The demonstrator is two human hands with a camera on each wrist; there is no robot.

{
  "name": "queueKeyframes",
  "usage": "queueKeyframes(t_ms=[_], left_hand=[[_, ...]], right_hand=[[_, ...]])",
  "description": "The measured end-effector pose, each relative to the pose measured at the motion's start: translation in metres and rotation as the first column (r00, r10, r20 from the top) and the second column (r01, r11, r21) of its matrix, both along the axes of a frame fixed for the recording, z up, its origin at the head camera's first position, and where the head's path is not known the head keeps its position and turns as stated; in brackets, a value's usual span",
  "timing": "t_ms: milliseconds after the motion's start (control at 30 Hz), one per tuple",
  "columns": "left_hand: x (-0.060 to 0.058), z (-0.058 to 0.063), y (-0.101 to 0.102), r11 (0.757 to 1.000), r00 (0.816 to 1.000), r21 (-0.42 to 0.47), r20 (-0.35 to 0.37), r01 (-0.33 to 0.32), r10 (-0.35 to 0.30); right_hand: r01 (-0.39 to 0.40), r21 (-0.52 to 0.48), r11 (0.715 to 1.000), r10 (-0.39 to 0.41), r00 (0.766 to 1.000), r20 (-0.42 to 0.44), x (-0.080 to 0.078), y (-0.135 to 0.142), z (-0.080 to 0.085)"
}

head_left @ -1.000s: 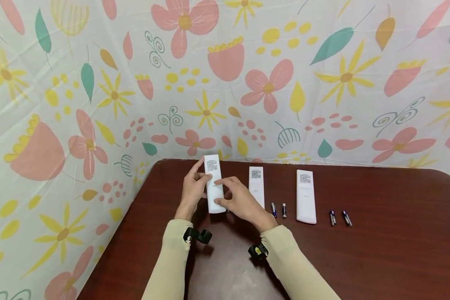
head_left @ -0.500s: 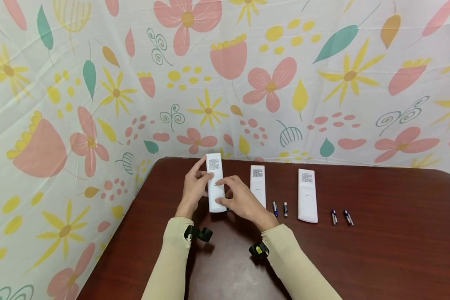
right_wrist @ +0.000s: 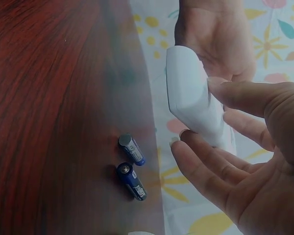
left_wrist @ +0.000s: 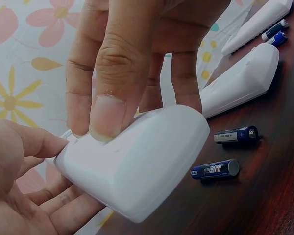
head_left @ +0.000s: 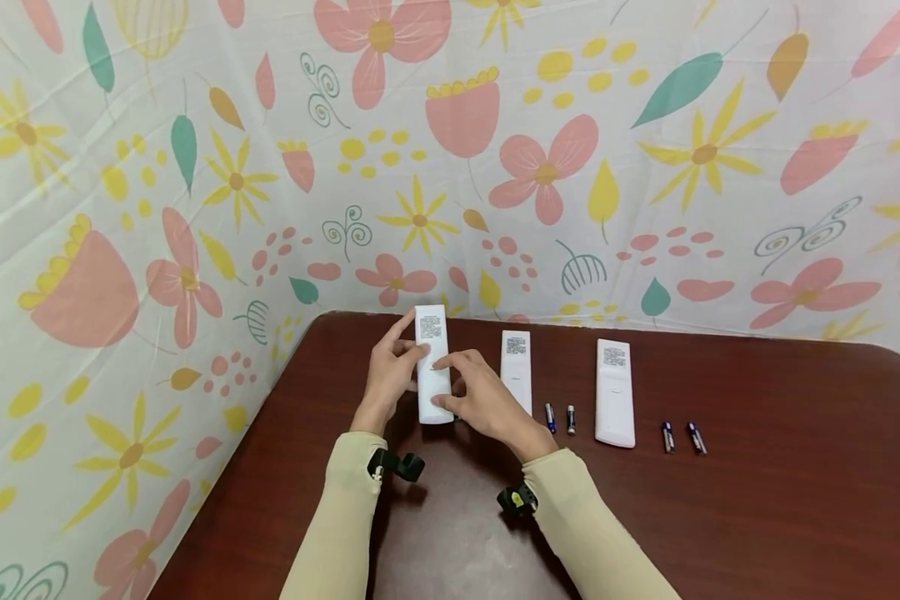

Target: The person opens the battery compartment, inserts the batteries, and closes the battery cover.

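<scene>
In the head view, a white remote control (head_left: 433,385) is held above the table with its labelled back up. My left hand (head_left: 388,373) grips its left side, thumb on the back and fingers going underneath. The thumb and index finger of my right hand (head_left: 487,402) touch the back, around the lower half where the battery cover lies. Seen from the left wrist, the right thumb presses on the remote control (left_wrist: 154,161) near its rounded end. Two batteries, a nearer battery (left_wrist: 215,169) and another battery (left_wrist: 236,135), lie on the table below.
On the brown table (head_left: 780,500), a second remote control (head_left: 516,367) and a third remote control (head_left: 614,396) lie back up. Beside them are a battery pair (head_left: 571,419) and another pair (head_left: 668,437). A flowered cloth (head_left: 540,108) hangs behind and to the left.
The head view has shifted slightly, so the scene sits a little further right. Both hands keep nearly the same hold on the remote control.
</scene>
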State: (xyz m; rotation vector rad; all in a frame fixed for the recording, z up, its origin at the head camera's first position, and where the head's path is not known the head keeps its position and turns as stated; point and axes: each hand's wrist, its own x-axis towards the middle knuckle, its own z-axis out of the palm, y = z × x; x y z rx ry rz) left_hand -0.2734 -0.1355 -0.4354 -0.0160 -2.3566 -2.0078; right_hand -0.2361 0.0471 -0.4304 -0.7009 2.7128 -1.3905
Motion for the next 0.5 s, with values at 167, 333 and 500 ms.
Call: queueKeyframes(t_ms=[167,333,500], left_hand=[[-0.001,0.0007,-0.0004,1.0,1.0,0.001,-0.002,0.003,-0.003],[0.0008,-0.0007,-0.0044,0.998,0.999,0.022,-0.009,-0.053,0.053],[0.0017,-0.0001,-0.005,0.999,0.999,0.02,-0.034,-0.027,0.028]], right_hand=[[-0.002,-0.019,1.0,0.002,1.0,-0.006,0.0008,-0.0005,-0.0003],[-0.041,-0.056,0.998,0.041,0.999,-0.004,0.002,-0.0034,-0.0023],[-0.022,-0.024,0.999,0.022,1.0,-0.014,0.0033,-0.0033,-0.0009]])
